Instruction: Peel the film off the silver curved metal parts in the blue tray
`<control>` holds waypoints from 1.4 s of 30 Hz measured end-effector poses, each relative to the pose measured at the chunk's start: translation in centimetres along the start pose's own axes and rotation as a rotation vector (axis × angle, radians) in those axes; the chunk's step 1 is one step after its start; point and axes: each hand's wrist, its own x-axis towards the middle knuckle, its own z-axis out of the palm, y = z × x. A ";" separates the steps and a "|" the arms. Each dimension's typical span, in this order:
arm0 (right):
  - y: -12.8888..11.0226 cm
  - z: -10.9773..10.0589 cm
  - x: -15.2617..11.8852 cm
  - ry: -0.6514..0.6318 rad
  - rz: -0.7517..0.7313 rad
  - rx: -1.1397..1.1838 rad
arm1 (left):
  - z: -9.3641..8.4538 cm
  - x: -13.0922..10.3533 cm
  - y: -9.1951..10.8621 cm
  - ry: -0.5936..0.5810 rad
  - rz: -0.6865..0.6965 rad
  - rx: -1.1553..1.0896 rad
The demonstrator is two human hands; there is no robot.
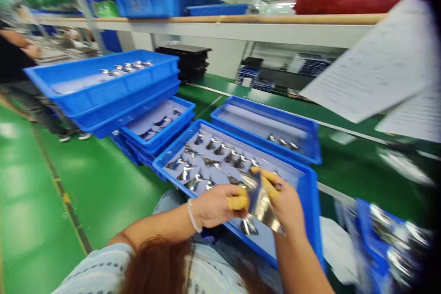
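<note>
A shiny curved metal part (pixel 264 207) is held over a blue tray (pixel 312 202). My right hand (pixel 287 200) grips it from the right, with yellow covers on the fingers. On its left edge, my left hand (pixel 220 204) is closed, its yellow-covered fingertips curled against the metal; the exact contact is blurred. Several similar metal parts (pixel 212 163) lie in rows on the tray's pale liner. One more metal part (pixel 248 226) rests in the tray just below my hands.
Behind stands another blue tray (pixel 265 131) with a few parts. Stacked blue trays (pixel 117 89) rise at left. Paper sheets (pixel 375 64) hang at right, above a blue bin (pixel 372 239) of shiny parts. A shelf (pixel 241 20) crosses the back. A person (pixel 17 59) stands far left.
</note>
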 end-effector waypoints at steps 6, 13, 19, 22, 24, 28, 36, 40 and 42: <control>0.1 0.4 -1.9 0.037 0.038 0.185 | 0.1 -0.4 2.4 -0.047 0.015 -0.077; -1.6 0.5 -4.6 -0.100 0.058 0.277 | 0.2 -0.5 2.3 -0.060 -0.065 -0.073; -1.4 0.4 -5.1 -0.117 0.077 0.340 | 0.1 -0.4 2.0 -0.108 -0.058 -0.073; -1.0 0.1 -5.2 -0.113 0.073 0.342 | 0.0 -0.4 2.0 -0.078 -0.045 -0.056; -0.8 0.0 -5.3 -0.098 0.071 0.347 | 0.0 -0.5 2.1 -0.051 -0.042 -0.045; -0.2 0.0 -5.3 -0.114 0.097 0.368 | 0.3 -0.7 2.4 -0.013 -0.019 -0.037; 1.2 -0.5 -5.5 -0.124 0.099 0.355 | 0.6 -1.2 3.2 -0.010 0.009 0.015; 1.5 -0.6 -5.6 -0.141 0.091 0.341 | 0.8 -1.5 3.3 -0.005 0.023 0.007; 1.6 -0.7 -5.7 -0.144 0.091 0.341 | 0.9 -1.5 3.3 -0.014 0.032 -0.003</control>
